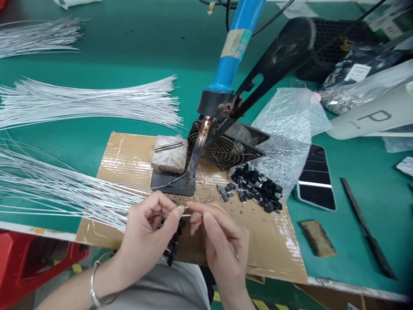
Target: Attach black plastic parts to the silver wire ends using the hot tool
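Cardboard [267,241] on green tabletop [122,64], hands [145,237] above — yellow-striped floor [261,305] below.

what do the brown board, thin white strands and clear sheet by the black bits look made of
Brown board: likely cardboard; tan, with glossy streaks like clear tape.
Thin white strands: perhaps plastic-coated wire, smooth, faintly shiny, gently curved; I can't see any core.
Clear sheet: probably plastic, maybe bubble wrap; translucent, crinkled, with bright glints.
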`<state>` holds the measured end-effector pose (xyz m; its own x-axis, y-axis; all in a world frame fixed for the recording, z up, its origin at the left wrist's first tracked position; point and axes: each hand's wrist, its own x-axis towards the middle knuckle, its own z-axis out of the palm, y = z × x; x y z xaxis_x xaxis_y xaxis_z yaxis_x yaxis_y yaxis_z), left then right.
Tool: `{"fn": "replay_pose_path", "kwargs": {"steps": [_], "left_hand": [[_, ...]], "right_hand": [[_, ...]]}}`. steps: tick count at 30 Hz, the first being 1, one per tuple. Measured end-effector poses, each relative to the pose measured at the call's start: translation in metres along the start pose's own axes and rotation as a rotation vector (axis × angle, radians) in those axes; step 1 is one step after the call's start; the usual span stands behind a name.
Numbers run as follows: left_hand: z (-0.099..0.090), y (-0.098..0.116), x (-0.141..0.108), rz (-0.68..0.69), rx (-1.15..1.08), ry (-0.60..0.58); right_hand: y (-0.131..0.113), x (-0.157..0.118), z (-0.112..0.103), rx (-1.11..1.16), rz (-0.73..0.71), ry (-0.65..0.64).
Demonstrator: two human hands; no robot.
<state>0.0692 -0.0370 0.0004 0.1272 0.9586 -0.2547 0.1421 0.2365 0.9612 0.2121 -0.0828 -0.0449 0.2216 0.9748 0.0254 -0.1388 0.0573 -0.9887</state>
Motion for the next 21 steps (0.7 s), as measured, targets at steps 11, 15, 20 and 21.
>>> {"fn": "replay_pose_path", "kwargs": {"steps": [11, 15, 20, 21], "left_hand": [[-0.004, -0.009, -0.003, 0.085, 0.079, 0.016], [-0.006, -0.013, -0.005, 0.118, 0.114, 0.011], [-0.007, -0.013, -0.006, 0.215, 0.190, 0.032], [-0.007, -0.013, -0.006, 0.243, 0.210, 0.037]], "right_hand": [[0.000, 0.002, 0.009, 0.105, 0.206, 0.073], [0.001, 0.002, 0.007, 0.155, 0.222, 0.063], [-0.003, 0.003, 0.003, 0.202, 0.310, 0.011], [-0.004, 0.003, 0.003, 0.199, 0.318, 0.006]]}}
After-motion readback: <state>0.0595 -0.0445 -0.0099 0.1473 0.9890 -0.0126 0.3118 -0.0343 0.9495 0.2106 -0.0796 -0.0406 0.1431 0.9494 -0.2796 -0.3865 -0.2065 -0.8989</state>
